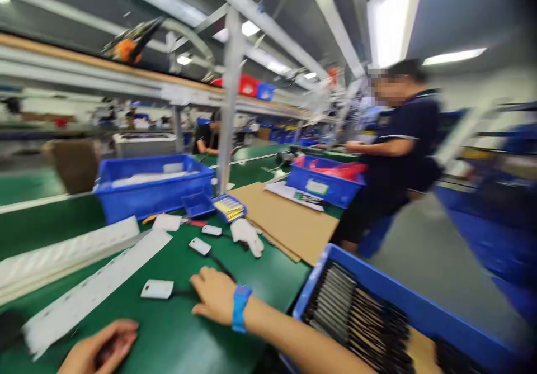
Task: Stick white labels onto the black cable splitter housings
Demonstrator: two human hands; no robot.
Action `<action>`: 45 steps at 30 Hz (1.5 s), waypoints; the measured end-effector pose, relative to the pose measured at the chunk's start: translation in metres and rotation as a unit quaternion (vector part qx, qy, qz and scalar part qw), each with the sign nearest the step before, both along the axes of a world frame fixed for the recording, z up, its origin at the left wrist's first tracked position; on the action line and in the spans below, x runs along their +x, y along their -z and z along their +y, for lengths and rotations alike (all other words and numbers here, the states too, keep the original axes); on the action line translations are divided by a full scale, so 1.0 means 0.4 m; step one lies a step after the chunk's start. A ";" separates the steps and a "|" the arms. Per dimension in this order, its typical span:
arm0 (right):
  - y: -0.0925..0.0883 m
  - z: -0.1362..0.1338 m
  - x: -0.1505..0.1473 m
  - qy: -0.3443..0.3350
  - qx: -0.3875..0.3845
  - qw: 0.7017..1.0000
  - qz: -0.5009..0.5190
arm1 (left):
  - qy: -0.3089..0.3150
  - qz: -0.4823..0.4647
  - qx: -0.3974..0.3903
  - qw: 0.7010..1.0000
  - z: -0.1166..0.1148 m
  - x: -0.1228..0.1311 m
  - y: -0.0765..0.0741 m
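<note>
My right hand point(216, 294), with a blue wristband point(240, 308), is over the green table. Its thumb and fingers are apart. A black cable from a white rectangular device point(158, 289) runs up to it; whether the fingers touch the cable is unclear. Just beyond lies a second white device point(200, 246), its black cable passing behind the hand. Farther back is a third white device point(212, 230). At the lower left, my left hand point(103, 346) hovers near the table edge, fingers loosely curled with a gap to the thumb and nothing visible in it.
Long white strips point(98, 284) lie left. Behind are a blue bin point(155, 187), a small tray of yellow pieces point(229, 208), a white glove point(247, 236) and cardboard point(289, 217). A blue crate point(403, 296) of black-cabled parts borders the right. A person point(398, 139) stands beyond.
</note>
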State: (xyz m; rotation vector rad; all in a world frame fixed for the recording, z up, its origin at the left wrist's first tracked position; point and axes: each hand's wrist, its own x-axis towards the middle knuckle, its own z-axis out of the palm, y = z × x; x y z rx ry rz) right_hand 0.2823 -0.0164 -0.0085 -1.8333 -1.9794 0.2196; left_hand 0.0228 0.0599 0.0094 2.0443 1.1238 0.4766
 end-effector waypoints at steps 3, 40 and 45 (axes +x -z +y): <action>-0.022 -0.005 -0.013 -0.031 -0.069 0.997 -0.030 | 0.069 -0.027 -0.047 0.996 -0.043 -0.059 0.034; 0.056 0.454 -0.190 -0.064 -0.023 0.990 0.123 | -0.025 0.268 0.253 0.929 -0.049 -0.053 0.071; 0.047 0.370 -0.162 -0.071 -0.050 0.985 0.151 | -0.030 0.292 0.275 0.915 -0.053 -0.050 0.074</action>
